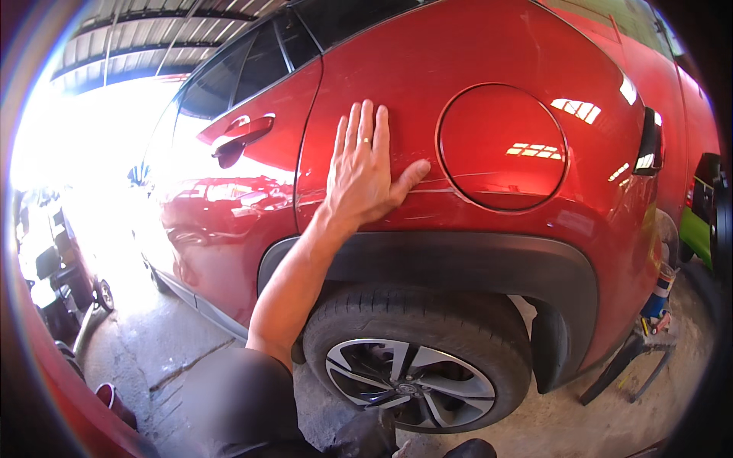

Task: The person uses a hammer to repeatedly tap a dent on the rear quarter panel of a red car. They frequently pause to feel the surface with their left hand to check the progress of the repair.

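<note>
Dark sleeve (pixel 248 404); left hand (pixel 363 168) flat on red car (pixel 412 69). Right hand's state, bucket (pixel 119 408) and can (pixel 655 304) contents: we cannot tell.

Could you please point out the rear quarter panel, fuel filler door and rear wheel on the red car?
Rear quarter panel (pixel 414 91), head view: its upper surface.
Fuel filler door (pixel 501 145), head view: its face.
Rear wheel (pixel 408 389), head view: its hub.

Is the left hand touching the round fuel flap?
Apart. The head view shows a narrow gap between the left hand, thumb nearest, and the left edge of the fuel flap.
</note>
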A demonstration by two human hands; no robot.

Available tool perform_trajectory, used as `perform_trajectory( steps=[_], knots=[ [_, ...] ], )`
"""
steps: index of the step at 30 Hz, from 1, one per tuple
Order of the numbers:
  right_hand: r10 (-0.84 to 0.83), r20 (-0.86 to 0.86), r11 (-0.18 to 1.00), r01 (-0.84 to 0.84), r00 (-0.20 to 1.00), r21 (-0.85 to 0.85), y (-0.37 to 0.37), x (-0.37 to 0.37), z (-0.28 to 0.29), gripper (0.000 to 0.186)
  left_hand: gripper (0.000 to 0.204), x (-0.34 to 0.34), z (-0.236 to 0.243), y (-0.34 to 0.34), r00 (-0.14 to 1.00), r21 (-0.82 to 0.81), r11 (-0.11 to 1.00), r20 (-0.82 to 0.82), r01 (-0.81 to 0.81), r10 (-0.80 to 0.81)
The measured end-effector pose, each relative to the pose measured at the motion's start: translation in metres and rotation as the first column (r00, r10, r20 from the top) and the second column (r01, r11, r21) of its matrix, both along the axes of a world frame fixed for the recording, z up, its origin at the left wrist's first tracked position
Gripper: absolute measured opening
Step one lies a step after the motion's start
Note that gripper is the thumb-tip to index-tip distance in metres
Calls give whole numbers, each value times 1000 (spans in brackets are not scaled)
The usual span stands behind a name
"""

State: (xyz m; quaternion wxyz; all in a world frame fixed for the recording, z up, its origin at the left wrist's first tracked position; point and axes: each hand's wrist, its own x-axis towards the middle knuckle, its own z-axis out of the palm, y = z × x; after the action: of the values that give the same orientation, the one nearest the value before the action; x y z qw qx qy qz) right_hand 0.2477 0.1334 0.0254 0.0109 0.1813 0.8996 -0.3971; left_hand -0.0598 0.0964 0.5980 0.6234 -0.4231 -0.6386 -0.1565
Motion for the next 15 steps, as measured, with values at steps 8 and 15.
perform_trajectory(
  steps=[8, 15],
  knots=[
    [-5, -11, 1000, 5, 1000, -17, -6, 4, -8, 44, 83, -8, 79, 35, 988, 17, 1000, 150, 18, -21],
    [-56, -81, 998, 58, 995, 30, 0, 2, -3, 42, 71, 22, 4, 28, 995, 4, 997, -59, 75, -75]
  ],
)
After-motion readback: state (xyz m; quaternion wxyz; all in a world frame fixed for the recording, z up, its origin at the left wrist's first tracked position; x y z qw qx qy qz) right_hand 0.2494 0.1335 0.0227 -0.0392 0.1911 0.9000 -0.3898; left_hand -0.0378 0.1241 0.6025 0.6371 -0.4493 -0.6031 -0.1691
